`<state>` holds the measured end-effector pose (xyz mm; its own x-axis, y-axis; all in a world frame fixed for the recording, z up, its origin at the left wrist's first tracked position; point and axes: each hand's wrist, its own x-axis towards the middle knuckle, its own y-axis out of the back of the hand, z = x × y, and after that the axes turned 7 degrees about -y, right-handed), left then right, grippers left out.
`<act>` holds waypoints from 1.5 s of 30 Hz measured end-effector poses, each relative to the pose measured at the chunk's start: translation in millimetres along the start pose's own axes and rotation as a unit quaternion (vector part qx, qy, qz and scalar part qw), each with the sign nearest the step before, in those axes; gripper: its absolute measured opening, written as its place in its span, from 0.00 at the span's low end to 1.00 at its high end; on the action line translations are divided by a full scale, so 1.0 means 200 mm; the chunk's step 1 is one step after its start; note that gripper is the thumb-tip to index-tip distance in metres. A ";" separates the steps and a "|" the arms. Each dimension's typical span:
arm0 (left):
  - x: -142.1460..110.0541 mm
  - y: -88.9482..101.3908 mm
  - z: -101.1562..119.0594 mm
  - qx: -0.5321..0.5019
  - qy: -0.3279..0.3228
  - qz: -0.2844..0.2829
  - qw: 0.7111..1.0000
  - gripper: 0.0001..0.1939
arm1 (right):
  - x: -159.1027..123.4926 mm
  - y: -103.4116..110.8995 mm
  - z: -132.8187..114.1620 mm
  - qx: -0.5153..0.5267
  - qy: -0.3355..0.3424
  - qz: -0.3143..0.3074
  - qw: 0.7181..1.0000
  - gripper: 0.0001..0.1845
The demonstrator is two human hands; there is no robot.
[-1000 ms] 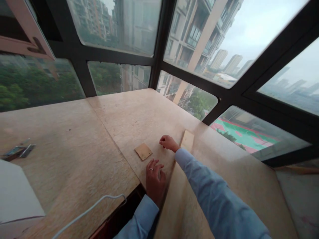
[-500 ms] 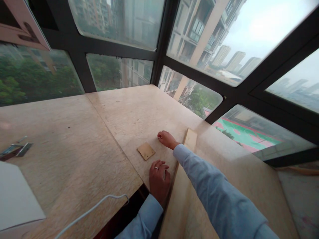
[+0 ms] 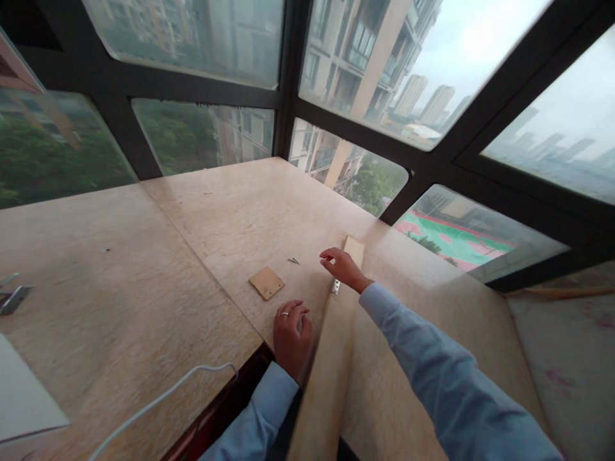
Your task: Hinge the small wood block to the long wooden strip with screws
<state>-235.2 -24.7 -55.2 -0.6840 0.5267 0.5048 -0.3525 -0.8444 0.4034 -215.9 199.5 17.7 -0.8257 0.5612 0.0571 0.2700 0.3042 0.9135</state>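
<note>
My left hand [image 3: 291, 334] lies on the wooden tabletop [image 3: 192, 256] with a ring on one finger, its fingers curled against the edge of a tilted wooden board [image 3: 336, 346]. My right hand [image 3: 343, 267] rests near the board's top edge, fingers loosely bent, just above a small metal hinge [image 3: 336, 287] on the board's edge. A small square wood piece [image 3: 266, 282] lies left of both hands. A few small screws [image 3: 293, 260] lie on the table just beyond it.
A white cable [image 3: 158, 400] runs along the near table edge. A white sheet [image 3: 24, 397] and some metal hardware [image 3: 12, 298] sit at the far left. Dark-framed windows [image 3: 283, 83] close in the far side. A dark gap [image 3: 230, 410] opens below the table's near edge.
My right hand has drawn back from the table surface to the board's edge, leaving small screws on the table. The view has shifted left. My left hand stays put.
</note>
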 end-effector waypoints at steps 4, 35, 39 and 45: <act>0.04 0.03 0.02 -0.021 0.047 -0.071 0.996 0.10 | -0.14 0.07 0.11 -0.015 -0.029 -0.020 0.999 0.08; 0.41 -0.29 0.06 0.047 -0.033 -0.322 0.945 0.21 | -0.15 0.16 0.02 -0.163 -0.027 -0.154 0.974 0.03; 0.39 -0.30 0.07 0.063 -0.031 -0.313 0.947 0.18 | -0.13 0.19 0.02 -0.134 -0.012 -0.151 0.979 0.02; 0.39 -0.30 0.06 0.052 -0.039 -0.307 0.950 0.20 | -0.12 0.31 0.07 -0.050 0.003 -0.119 0.992 0.04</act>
<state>-260.4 69.2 -30.8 -0.3198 0.9254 0.2035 -0.6013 -0.3643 0.7111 -172.2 215.3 66.6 -0.8633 0.4776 -0.1629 0.0165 0.3493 0.9369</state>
